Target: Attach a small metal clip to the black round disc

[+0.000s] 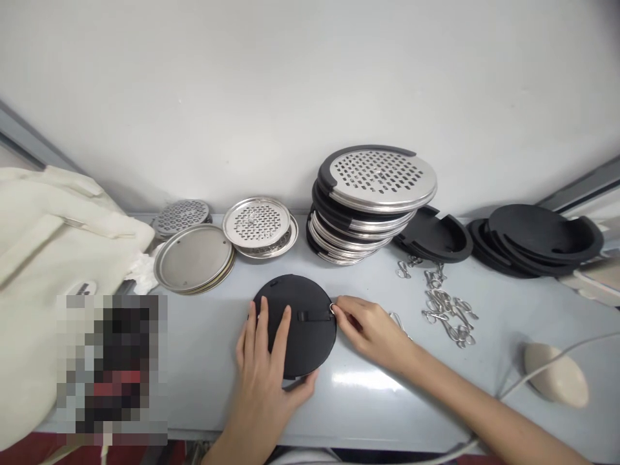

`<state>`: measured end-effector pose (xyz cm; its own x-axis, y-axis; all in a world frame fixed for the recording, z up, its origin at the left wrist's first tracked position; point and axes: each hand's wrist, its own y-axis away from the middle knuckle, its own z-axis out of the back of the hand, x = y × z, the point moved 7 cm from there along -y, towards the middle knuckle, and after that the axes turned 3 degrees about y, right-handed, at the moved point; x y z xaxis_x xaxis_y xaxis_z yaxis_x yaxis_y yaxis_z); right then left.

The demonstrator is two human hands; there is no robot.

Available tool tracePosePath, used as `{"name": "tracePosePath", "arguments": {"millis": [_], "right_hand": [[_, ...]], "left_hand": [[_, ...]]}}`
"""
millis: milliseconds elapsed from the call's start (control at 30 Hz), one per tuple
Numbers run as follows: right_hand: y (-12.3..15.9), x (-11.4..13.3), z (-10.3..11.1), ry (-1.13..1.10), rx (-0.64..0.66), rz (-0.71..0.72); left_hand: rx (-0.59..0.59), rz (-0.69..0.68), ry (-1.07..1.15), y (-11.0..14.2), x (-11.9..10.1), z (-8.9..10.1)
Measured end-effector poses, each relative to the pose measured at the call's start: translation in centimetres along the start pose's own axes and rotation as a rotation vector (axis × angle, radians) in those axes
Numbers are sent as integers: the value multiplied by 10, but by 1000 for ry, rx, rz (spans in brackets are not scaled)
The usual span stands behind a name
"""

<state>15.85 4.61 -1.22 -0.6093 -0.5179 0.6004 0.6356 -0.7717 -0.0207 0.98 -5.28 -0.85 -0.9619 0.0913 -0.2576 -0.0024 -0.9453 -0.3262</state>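
A round black disc (pixel 305 349), with a slot and a small tab in its face, lies before me on the table. My left hand (pixel 264 361) grips it from the left, fingers spread across its top and thumb at its near edge. At the disc's right edge, the fingers of my right hand (pixel 361 326) pinch a small metal wire loop (pixel 332 309) by the end of the slot. The rest of that loop is hidden by my fingers. Right of this hand lie several bent wire loops (pixel 443 303), and one single wire piece (pixel 398 321) is close to my wrist.
Behind the disc stands a tall stack of perforated metal plates in black holders (pixel 372 194). Black holders (pixel 537 239) sit at the right, plain metal discs (pixel 194 258) and perforated discs (pixel 256 223) at the left. A beige mouse (pixel 557 374), its cable and a cream cloth bag (pixel 39 290) flank the work area.
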Motion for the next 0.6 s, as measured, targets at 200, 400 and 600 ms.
{"name": "tracePosePath", "arguments": {"millis": [200,400,600], "right_hand": [[-1,1,2,4,-16,-29],[-1,2,2,25,-47,-35],[-1,4,0,63,-57,-3]], "left_hand": [[-14,-36,-31,1,-3,0],[-16,-52,10,-1,-8,3],[-11,-55,29,-1,-9,3]]}}
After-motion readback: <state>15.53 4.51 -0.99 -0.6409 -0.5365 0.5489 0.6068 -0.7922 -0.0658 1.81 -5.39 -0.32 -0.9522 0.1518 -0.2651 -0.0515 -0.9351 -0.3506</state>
